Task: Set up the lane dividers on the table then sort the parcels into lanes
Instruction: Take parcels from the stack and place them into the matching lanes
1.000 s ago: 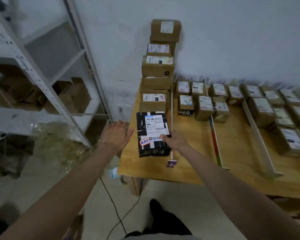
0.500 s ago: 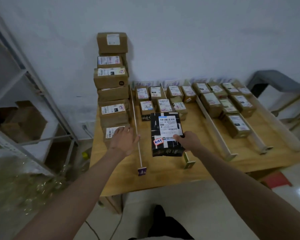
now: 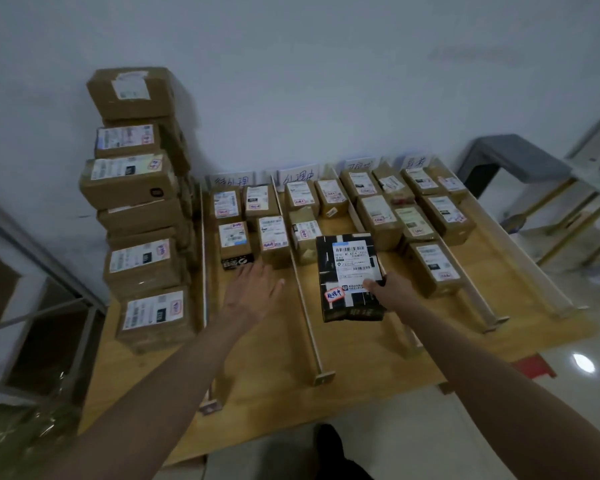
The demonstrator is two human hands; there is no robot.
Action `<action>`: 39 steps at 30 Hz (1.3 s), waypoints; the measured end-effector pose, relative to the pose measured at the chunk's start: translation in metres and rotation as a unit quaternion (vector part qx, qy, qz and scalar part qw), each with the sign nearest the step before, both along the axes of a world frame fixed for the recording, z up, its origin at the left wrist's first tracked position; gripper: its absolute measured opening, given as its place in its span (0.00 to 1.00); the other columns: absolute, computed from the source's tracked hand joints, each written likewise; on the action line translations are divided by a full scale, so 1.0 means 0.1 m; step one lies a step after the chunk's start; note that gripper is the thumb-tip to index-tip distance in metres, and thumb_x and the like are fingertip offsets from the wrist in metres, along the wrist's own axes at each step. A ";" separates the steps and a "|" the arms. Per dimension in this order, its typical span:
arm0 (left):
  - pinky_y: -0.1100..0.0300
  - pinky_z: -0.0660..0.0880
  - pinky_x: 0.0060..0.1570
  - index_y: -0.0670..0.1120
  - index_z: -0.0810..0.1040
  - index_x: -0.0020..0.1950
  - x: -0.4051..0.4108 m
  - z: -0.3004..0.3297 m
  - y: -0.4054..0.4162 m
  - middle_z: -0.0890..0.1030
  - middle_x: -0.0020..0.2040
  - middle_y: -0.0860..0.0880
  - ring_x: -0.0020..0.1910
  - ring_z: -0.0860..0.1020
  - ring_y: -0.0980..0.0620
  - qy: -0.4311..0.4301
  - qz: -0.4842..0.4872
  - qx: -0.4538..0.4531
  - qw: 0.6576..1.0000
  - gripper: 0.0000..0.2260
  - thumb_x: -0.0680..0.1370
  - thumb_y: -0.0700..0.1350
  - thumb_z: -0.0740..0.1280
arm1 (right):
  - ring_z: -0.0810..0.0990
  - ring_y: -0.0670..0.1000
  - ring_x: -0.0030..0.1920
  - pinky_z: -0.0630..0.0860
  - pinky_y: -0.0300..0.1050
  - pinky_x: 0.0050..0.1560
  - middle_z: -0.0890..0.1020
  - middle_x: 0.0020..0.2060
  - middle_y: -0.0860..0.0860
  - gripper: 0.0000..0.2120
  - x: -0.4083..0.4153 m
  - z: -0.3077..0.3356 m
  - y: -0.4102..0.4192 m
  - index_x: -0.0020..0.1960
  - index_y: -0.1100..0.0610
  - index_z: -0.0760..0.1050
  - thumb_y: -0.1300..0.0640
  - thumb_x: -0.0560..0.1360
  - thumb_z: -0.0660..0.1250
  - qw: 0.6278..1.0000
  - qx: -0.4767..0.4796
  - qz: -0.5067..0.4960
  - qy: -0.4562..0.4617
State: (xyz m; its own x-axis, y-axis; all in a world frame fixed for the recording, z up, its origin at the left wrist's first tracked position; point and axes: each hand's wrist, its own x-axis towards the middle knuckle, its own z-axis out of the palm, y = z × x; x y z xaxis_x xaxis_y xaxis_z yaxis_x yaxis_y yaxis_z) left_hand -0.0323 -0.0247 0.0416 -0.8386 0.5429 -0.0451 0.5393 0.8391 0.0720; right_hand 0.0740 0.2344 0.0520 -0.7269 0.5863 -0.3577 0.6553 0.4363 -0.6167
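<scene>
My right hand [image 3: 392,294] grips the right edge of a black parcel [image 3: 347,271] with a white shipping label and a small red-edged sticker, holding it over the second lane of the wooden table [image 3: 361,362]. My left hand [image 3: 253,292] hovers flat with fingers spread above the first lane, holding nothing. Long wooden lane dividers [image 3: 305,299] run from the wall toward the front edge. Brown cardboard parcels [image 3: 274,237] with labels lie in rows at the back of each lane. Paper lane signs [image 3: 297,176] stand against the wall.
A tall stack of larger brown boxes [image 3: 136,199] fills the table's left side. A metal shelf rack [image 3: 42,306] stands at the left. A grey stool [image 3: 510,161] and gold-legged furniture [image 3: 582,209] are at the right. Something red [image 3: 534,367] lies under the table's right corner.
The black parcel has travelled right, from beside the box stack to above the second lane, carried by my right hand. My left hand followed to the first lane. The view has swung right.
</scene>
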 end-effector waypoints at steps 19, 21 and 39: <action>0.51 0.67 0.67 0.46 0.73 0.65 -1.21 -0.42 1.42 0.76 0.62 0.46 0.62 0.74 0.48 -0.018 0.082 0.002 0.996 0.22 0.82 0.57 0.50 | 0.80 0.52 0.45 0.80 0.48 0.44 0.78 0.49 0.53 0.18 -1.84 -0.79 1.32 0.55 0.57 0.72 0.41 0.79 0.63 0.991 0.080 0.068 -0.085; 0.52 0.69 0.65 0.46 0.74 0.63 -1.31 -0.47 1.46 0.77 0.60 0.47 0.60 0.75 0.48 -0.013 0.086 0.003 0.996 0.23 0.81 0.58 0.48 | 0.79 0.53 0.48 0.80 0.49 0.47 0.77 0.52 0.54 0.19 -1.96 -0.86 1.33 0.58 0.58 0.70 0.42 0.79 0.62 0.989 0.088 0.074 -0.090; 0.50 0.69 0.64 0.44 0.76 0.62 -1.62 -0.71 1.57 0.79 0.59 0.45 0.59 0.76 0.45 -0.043 0.106 0.001 0.993 0.29 0.80 0.62 0.45 | 0.75 0.55 0.59 0.74 0.48 0.53 0.72 0.62 0.57 0.20 -2.40 -1.22 1.40 0.68 0.59 0.67 0.49 0.81 0.61 0.985 0.071 0.098 -0.121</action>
State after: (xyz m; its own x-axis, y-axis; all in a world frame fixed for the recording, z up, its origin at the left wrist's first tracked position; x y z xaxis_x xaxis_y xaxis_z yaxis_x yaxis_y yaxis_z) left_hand -0.1946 0.1326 -0.0298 -0.9272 0.3545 -0.1208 0.3420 0.9329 0.1127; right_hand -0.1665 0.3745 -0.0697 -0.7346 0.4997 -0.4591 0.6701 0.6405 -0.3751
